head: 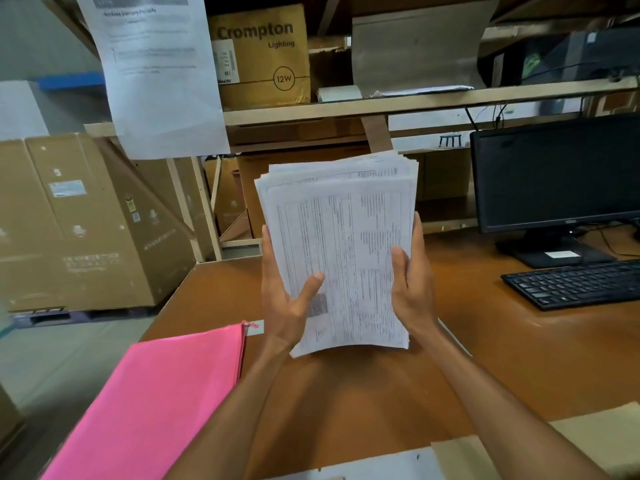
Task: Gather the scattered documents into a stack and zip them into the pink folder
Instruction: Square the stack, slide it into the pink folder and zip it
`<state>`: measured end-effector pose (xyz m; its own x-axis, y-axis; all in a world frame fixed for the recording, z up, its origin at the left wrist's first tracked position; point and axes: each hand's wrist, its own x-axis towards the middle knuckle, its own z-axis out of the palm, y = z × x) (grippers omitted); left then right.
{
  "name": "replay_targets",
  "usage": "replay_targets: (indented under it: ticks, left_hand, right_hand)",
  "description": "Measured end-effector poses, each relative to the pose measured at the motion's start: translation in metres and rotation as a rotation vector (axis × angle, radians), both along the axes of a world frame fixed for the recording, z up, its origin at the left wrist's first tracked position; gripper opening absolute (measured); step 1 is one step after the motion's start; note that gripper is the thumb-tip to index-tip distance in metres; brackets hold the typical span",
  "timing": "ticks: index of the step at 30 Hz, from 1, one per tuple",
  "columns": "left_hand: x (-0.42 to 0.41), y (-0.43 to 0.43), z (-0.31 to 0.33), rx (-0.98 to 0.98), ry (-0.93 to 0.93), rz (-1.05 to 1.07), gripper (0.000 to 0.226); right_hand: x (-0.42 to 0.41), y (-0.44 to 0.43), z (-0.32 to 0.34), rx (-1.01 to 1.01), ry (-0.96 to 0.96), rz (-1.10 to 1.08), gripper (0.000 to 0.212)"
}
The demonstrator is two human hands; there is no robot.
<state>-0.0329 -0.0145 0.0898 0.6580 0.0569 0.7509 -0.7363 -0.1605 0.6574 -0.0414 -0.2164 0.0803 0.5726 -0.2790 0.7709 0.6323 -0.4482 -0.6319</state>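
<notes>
Both hands up: the left hand (287,299) and right hand (410,289) each grip a side of the document stack (341,251), held upright above the worktop (485,358). The pink folder (152,400) lies flat, lower left.

A black monitor (557,174) stands at the right of the frame on the brown desk (485,341), a black keyboard (575,284) just in front of it. On the shelf (381,105) above sits a cardboard box (263,57) — printed "Crompton Lighting". A paper notice (152,74) hangs upper left, with large cartons (79,220) below it.
</notes>
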Motion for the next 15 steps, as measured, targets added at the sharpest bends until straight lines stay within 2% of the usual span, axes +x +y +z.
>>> replay_targets:
  ticks: [9,10,12,15]
  left_hand:
    - [-0.01,0.003,-0.033,-0.028,0.09,-0.061,0.097]
    - [-0.009,0.003,-0.032,-0.033,0.092,-0.065,0.096]
    - [-0.01,0.003,-0.033,-0.046,0.097,-0.068,0.096]
    - [-0.009,0.003,-0.036,-0.041,0.11,-0.055,0.096]
  right_hand:
    - [-0.013,-0.005,-0.032,0.117,0.141,0.111,0.066]
    - [-0.013,-0.005,-0.027,0.114,0.123,0.074,0.067]
    - [-0.014,-0.004,-0.006,0.023,0.019,-0.133,0.068]
    - [-0.024,0.003,0.047,-0.355,-0.219,-0.455,0.063]
